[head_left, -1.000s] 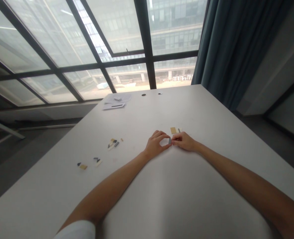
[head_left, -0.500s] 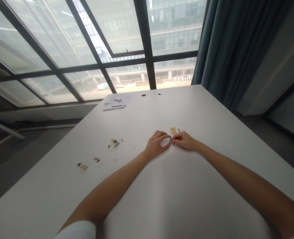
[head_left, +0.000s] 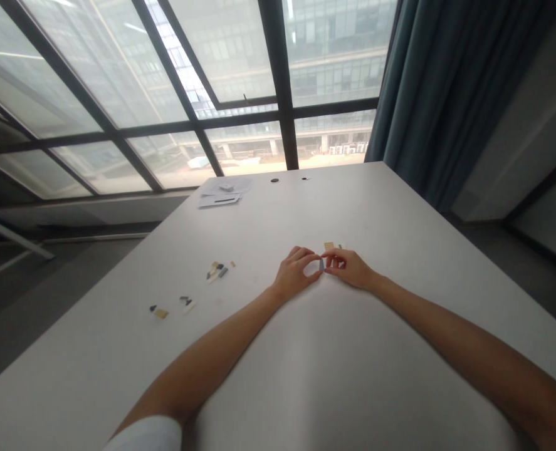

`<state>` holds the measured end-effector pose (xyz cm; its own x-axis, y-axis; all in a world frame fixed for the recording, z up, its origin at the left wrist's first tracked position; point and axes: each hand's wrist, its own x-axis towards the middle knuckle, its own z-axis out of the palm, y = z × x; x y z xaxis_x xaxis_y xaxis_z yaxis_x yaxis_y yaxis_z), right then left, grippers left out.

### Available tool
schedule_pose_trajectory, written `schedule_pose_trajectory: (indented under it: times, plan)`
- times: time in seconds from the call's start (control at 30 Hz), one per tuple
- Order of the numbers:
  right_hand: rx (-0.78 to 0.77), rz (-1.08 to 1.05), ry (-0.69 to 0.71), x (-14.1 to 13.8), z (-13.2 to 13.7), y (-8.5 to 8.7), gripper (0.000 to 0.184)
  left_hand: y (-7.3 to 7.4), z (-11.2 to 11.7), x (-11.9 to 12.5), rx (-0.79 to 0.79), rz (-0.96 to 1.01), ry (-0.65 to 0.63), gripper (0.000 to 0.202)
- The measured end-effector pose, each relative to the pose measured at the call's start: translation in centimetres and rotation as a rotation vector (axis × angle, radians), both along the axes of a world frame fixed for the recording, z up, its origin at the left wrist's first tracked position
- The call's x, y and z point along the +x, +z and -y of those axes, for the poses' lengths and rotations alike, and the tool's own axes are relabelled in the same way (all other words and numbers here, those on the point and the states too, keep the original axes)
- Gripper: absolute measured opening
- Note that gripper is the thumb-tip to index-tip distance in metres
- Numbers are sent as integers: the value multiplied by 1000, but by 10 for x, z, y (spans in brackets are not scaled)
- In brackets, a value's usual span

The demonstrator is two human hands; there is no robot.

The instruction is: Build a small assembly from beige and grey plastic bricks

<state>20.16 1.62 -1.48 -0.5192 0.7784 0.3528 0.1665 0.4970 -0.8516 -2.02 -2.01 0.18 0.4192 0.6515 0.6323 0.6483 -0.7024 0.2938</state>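
Observation:
My left hand (head_left: 298, 270) pinches a small grey block (head_left: 321, 265) between thumb and fingers, just above the white table (head_left: 278, 351). From the other side, my right hand (head_left: 348, 266) has its thumb and index fingertip on the block's two ends. The fingers partly cover the block, so its details are too small to tell. Right behind my right hand lies a flat tan ribbed piece (head_left: 329, 245), with a small grey and white piece (head_left: 340, 247) beside it, partly hidden by the fingers.
Left of my hands is a loose group of small tan, white and dark pieces (head_left: 218, 271). Nearer to me lie dark and white pieces (head_left: 187, 303) and a tan piece (head_left: 160, 313). Papers (head_left: 219, 199) rest at the far left edge, before the windows. A blue curtain (head_left: 414, 106) hangs at right.
My right thumb and index finger have spread from a close pinch to the two ends of the grey block. My left hand keeps its hold. The view has shifted slightly.

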Motion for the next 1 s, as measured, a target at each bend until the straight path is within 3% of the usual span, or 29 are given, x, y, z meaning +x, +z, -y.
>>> schedule_pose_trajectory:
  times: [0.17, 0.37, 1.0]
  plan:
    - [197, 74, 2, 1, 0, 0, 29, -1, 0, -1, -6, -4, 12, 29]
    - [328, 138, -22, 3, 0, 0, 26, -2, 0, -1, -26, 14, 18, 28]
    - [395, 220, -62, 5, 2, 1, 22, -1, 0, -2, -41, 38, -35, 30]
